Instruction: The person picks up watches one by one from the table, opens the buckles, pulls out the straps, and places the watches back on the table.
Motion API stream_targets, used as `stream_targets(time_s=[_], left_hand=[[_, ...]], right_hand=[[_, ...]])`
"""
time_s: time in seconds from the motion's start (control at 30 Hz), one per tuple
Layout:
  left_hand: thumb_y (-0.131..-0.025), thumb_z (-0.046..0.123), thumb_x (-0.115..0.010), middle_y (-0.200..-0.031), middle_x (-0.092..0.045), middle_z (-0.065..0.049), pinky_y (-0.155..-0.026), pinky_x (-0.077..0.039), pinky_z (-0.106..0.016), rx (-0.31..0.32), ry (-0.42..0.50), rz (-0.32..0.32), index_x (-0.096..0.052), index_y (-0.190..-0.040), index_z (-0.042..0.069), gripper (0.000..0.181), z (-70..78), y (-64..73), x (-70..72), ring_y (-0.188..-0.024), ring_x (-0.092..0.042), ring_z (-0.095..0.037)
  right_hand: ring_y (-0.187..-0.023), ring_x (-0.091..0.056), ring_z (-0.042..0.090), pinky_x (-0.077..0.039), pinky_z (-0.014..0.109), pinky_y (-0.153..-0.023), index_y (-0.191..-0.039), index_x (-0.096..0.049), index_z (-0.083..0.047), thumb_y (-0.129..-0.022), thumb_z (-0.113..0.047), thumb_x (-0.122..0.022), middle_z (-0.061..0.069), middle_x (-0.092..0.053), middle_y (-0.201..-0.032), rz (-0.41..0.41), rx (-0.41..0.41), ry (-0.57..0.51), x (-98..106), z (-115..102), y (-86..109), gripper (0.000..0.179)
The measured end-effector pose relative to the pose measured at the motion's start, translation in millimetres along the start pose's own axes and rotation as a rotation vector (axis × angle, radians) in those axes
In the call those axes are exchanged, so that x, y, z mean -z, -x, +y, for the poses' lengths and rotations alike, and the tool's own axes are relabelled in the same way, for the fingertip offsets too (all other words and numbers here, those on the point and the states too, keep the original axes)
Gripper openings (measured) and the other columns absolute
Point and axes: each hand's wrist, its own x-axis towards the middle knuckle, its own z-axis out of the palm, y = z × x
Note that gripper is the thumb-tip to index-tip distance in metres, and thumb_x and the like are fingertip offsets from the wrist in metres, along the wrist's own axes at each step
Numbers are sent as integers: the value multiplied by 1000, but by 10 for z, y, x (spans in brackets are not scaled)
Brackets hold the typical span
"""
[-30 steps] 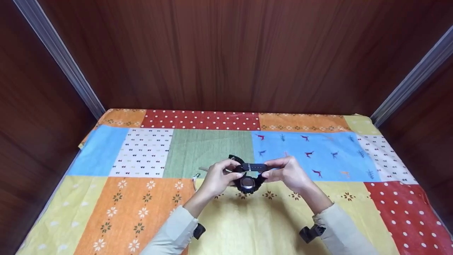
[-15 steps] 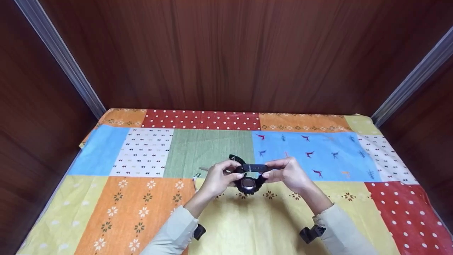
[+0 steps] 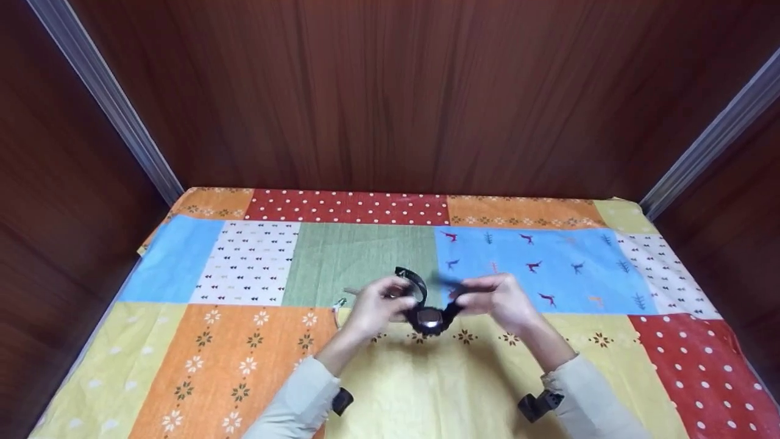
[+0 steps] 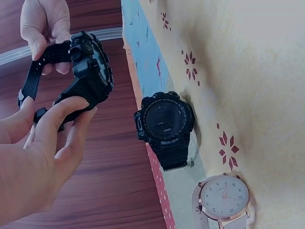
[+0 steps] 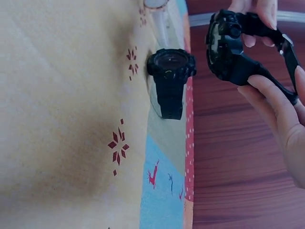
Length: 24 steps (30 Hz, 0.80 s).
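Observation:
Both hands hold a black digital sports watch [image 3: 430, 318] just above the patterned cloth, its face turned toward the head camera. My left hand [image 3: 376, 308] grips one strap side, fingers curled round it in the left wrist view. My right hand [image 3: 499, 299] pinches the other side; the strap piece near its fingertips is blurred. In both wrist views the held watch [image 4: 93, 69] forms a loop with its strap, and a metal buckle [image 5: 287, 40] shows. A second black watch [image 4: 164, 121] lies on the cloth below; in the head view only its curved strap [image 3: 414, 281] shows.
A watch with a white dial [image 4: 224, 195] and a rose-gold case lies beside the second black watch. Left of my left hand is a small pale, thin item [image 3: 338, 303], partly hidden. The patchwork cloth [image 3: 244, 366] covers the table, and wood panels [image 3: 390, 91] enclose it.
The strap held straight between both hands with its buckle visible has become a blur near my right hand. The watch face shifted slightly down and right. My left hand stayed nearly in place.

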Motion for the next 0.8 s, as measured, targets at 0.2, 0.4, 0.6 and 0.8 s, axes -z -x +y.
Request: stream_targets(time_s=[0.2,0.4,0.6,0.8], left_hand=[[-82,-3,-63,-93,-56,-17,-71,-53,-33,-10,14,-3,-52,-105,-11,27,13,-4,44,-77,-61,-17],[-83,-3,-61,-94,-55,-15,-69,-53,-34,-6,28,-16,-50,-110,-12,31,-16,-26,41,-74,-60,-16],[-83,-3,-61,-96,-55,-16,-69,-53,-35,-10,39,-10,-50,-114,-12,34,-5,-44,17,-79,-60,-21],[-84,0,-61,-97,-54,-17,-68,-53,-34,3,22,-25,-49,-117,-11,37,-5,-49,23,-82,-62,-25]], right_hand=[[-85,-65,32,-47,43,-80,-93,-68,-1,-79,16,-56,23,-65,-93,-33,13,-142,88,27,14,26],[-84,-65,31,-48,43,-79,-92,-69,-3,-79,16,-56,21,-66,-92,-32,9,-128,81,50,-8,26],[-84,-65,31,-48,45,-80,-93,-68,-2,-80,13,-58,21,-65,-92,-42,2,-116,88,44,-29,22],[-86,-64,28,-48,45,-80,-105,-61,11,-79,11,-61,20,-65,-94,-46,-23,-66,88,21,-31,26]])
